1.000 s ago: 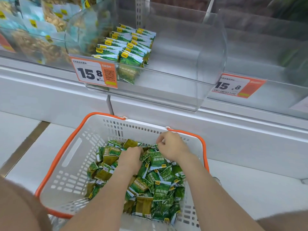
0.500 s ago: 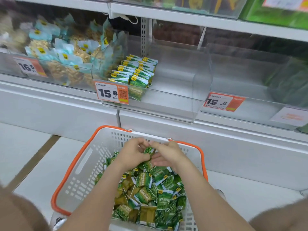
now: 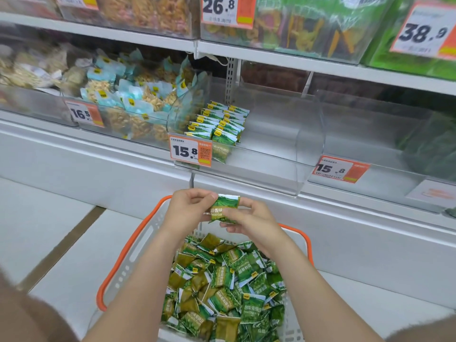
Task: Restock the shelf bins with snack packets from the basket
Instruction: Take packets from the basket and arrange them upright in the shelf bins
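A white basket with an orange rim (image 3: pixel 123 257) stands on the floor and holds several green pea snack packets (image 3: pixel 227 287). Above its far edge, my left hand (image 3: pixel 190 208) and my right hand (image 3: pixel 249 218) pinch one green packet (image 3: pixel 223 209) between them, upright and facing me. Straight ahead sits a clear shelf bin (image 3: pixel 283 154) with a 15.8 price tag (image 3: pixel 190 150). Neat rows of matching green packets (image 3: pixel 219 122) fill its left part; its right part is bare.
To the left, a bin of pale-blue nut packets (image 3: pixel 128 102) carries a 16.5 tag. Another clear bin (image 3: pixel 385 149) with a 15.8 tag sits to the right. An upper shelf (image 3: pixel 271 54) with more bins overhangs. The white shelf base (image 3: pixel 345 238) runs behind the basket.
Both hands have come up out of the basket with one green packet held between them. The view has tilted upward, showing more of the shelves.
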A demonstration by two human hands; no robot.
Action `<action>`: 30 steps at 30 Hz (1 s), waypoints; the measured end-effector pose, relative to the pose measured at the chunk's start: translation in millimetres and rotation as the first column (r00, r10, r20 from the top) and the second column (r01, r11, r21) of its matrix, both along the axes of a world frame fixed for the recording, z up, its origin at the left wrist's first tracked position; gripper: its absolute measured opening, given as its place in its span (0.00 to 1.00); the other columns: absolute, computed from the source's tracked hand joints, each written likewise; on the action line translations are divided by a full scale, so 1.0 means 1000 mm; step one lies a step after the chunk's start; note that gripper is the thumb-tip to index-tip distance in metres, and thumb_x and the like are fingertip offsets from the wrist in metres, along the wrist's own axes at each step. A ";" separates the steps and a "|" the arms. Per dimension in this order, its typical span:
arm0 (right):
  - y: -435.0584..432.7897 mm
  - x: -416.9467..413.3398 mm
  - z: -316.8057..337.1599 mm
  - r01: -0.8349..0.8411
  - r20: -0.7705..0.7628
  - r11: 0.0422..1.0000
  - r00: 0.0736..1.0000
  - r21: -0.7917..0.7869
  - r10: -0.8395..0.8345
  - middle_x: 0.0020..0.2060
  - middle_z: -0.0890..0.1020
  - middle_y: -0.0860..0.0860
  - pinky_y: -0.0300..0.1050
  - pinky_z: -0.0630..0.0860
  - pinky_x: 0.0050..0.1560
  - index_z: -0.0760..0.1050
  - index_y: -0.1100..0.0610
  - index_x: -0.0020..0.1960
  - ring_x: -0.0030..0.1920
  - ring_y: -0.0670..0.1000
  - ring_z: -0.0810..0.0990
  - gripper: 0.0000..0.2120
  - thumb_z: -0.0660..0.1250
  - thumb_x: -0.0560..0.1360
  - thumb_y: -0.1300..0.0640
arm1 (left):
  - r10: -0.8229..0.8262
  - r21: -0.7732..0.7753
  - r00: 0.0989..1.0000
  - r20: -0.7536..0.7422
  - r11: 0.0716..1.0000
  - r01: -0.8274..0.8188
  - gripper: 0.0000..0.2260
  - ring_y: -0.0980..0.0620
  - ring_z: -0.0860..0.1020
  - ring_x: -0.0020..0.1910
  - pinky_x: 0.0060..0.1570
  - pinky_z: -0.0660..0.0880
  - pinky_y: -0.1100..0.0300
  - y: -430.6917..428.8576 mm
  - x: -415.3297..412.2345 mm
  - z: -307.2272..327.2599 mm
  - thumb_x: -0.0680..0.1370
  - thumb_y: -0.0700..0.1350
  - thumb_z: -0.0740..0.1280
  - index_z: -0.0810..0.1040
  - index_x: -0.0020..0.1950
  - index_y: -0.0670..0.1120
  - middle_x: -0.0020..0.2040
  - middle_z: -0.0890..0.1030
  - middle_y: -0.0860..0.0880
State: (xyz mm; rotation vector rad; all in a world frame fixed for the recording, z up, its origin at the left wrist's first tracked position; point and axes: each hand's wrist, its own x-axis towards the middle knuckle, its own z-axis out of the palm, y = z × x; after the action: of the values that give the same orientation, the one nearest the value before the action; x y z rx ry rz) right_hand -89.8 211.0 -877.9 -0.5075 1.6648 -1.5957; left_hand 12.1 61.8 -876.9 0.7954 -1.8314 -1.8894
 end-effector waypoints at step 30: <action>-0.122 -0.076 0.151 0.219 -0.545 0.765 0.814 0.606 0.199 0.46 0.85 0.61 0.50 0.86 0.40 0.78 0.62 0.51 0.40 0.58 0.88 0.15 0.80 0.69 0.62 | 0.310 -0.775 0.924 -0.224 0.518 -0.361 0.25 0.47 0.72 0.64 0.63 0.72 0.43 -0.035 -0.021 0.053 0.75 0.34 0.66 0.81 0.66 0.57 0.68 0.73 0.52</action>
State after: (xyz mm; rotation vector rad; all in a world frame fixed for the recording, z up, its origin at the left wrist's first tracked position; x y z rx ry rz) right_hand -165.3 88.8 -726.6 -0.6491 2.5406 -0.7625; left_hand -9.3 26.7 -823.8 0.6581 -2.0135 -0.6501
